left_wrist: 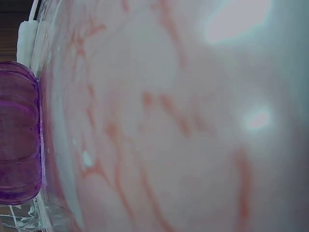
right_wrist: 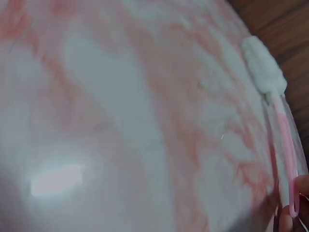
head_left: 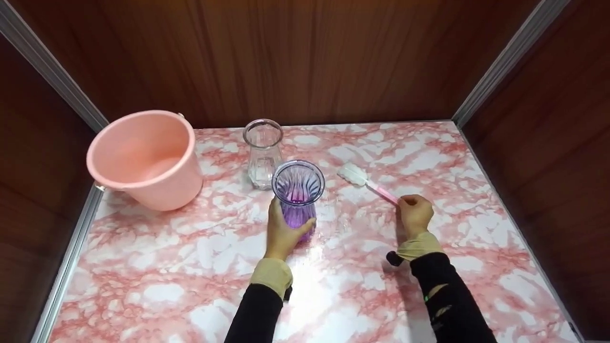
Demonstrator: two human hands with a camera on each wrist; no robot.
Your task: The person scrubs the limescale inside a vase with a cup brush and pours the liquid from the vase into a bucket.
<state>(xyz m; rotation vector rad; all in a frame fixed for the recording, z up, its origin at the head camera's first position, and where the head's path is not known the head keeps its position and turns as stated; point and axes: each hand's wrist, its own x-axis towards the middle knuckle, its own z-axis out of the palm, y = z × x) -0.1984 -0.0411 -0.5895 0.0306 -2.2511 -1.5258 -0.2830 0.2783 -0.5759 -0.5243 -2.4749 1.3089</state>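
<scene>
A purple ribbed glass vase (head_left: pixel 298 209) stands mouth up near the middle of the table, and my left hand (head_left: pixel 282 234) grips its side with thumb and fingers around it. In the left wrist view only the lower part of the vase (left_wrist: pixel 18 137) shows, at the left edge. My right hand (head_left: pixel 416 214) pinches the pink handle end of a sponge bottle brush (head_left: pixel 382 192). The brush's white sponge head (head_left: pixel 353 174) points away to the left, low over the tabletop. The right wrist view shows the brush (right_wrist: pixel 287 133) at its right side, with fingertips (right_wrist: pixel 302 184) at the handle's looped end.
Behind the purple vase is a clear glass vase (head_left: pixel 265 164). A pink bucket (head_left: pixel 188 183) stands at the back left. The red-and-white marbled table (head_left: pixel 181 267) is bounded by wood-grain panels (head_left: pixel 286 62) at the back and both sides.
</scene>
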